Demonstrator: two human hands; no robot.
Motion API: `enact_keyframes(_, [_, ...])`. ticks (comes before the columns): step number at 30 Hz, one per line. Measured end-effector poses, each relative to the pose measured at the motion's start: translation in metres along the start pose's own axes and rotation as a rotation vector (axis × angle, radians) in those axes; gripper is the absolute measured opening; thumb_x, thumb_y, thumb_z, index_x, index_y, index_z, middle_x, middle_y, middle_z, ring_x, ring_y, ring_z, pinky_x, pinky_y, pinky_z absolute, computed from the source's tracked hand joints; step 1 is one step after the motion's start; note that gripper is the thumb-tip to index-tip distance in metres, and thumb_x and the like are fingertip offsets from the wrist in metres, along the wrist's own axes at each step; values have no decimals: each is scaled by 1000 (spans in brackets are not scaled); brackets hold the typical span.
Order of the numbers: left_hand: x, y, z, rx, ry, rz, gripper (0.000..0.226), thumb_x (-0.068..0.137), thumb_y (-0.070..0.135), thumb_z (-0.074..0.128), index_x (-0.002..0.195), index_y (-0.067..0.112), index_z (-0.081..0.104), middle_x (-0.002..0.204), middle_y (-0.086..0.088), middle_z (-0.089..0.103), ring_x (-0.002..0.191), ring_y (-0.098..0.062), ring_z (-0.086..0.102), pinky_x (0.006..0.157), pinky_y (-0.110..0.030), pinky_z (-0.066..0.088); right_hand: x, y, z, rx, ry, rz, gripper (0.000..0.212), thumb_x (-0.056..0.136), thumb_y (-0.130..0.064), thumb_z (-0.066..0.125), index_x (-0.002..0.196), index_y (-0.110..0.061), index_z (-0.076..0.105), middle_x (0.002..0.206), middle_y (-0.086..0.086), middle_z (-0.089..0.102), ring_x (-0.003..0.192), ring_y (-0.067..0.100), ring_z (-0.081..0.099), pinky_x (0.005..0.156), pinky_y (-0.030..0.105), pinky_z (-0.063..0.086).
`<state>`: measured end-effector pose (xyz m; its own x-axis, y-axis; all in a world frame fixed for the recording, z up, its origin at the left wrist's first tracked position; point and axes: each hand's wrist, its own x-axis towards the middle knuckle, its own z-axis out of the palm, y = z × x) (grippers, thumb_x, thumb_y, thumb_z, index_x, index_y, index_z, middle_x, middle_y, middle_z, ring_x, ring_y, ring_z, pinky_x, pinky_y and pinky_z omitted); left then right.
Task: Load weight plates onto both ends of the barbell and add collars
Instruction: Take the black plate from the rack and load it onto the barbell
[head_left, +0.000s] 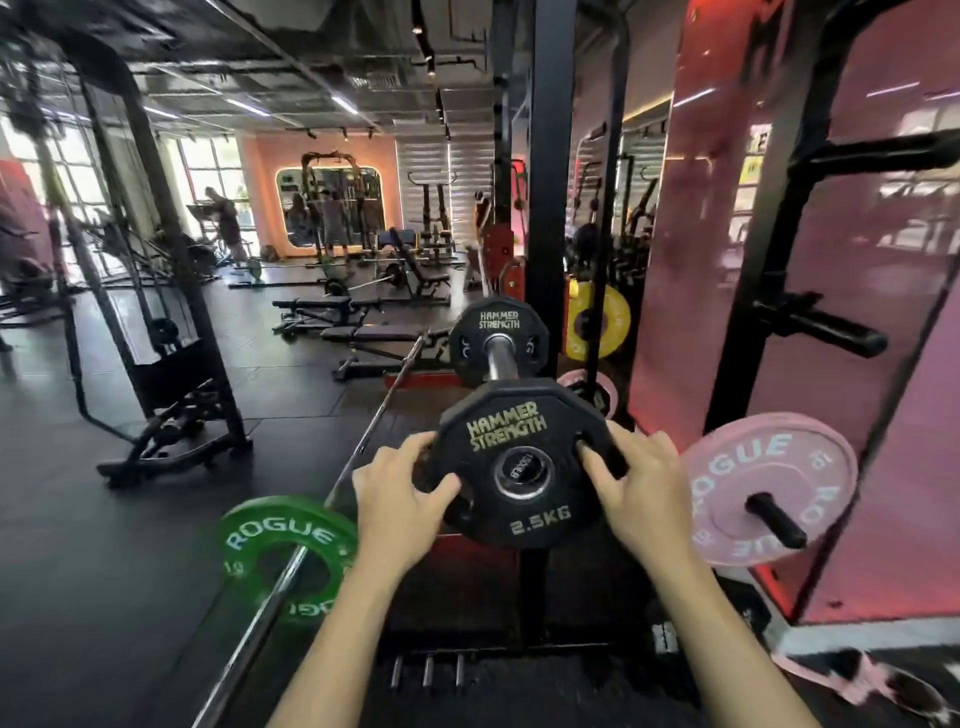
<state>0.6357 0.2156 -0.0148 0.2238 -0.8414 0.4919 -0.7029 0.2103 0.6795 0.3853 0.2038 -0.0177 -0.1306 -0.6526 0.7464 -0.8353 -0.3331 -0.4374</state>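
Note:
A black ten-sided 2.5 kg Hammer Strength plate (519, 441) sits at the near end of a chrome sleeve (500, 358), whose end cap shows through the plate's hole. My left hand (400, 504) grips the plate's left edge with the thumb on its face. On the opposite edge my right hand (639, 499) grips it the same way. Farther along the same sleeve is a second black Hammer Strength plate (498, 335). To the left a long barbell (291, 577) slants down across the floor, carrying a green Rogue plate (288, 558). No collar is in view.
Black rack uprights (545, 208) rise just behind the plates. On the right, a pink Rogue plate (769, 488) hangs on a storage peg, with a bare peg (826, 330) above it and a yellow plate (597, 322) farther back. Benches (363, 322) and distant people stand beyond.

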Motion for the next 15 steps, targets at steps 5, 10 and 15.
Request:
enact_keyframes(5, [12,-14,10,-116,-72,42,47,69,45,63,115,35,65,84,14,55,92,-20,57,99,-50,43,-7,0,10,-58,53,26,29,91,-38,61,114,-20,68,72,-3,59,75,19,43,66,33,38])
enact_keyframes(10, [20,-21,16,-147,-36,96,53,65,51,55,114,35,67,82,11,52,85,-13,51,99,-47,40,-14,3,23,-73,130,26,39,91,-39,49,116,-14,64,75,-2,58,77,21,44,68,39,43])
enact_keyframes(15, [29,-26,26,-77,-31,93,55,74,50,55,127,37,62,84,5,53,94,-21,52,99,-41,31,-10,-2,34,-77,91,107,37,94,-38,48,123,-20,61,78,-3,60,78,26,50,71,42,43])
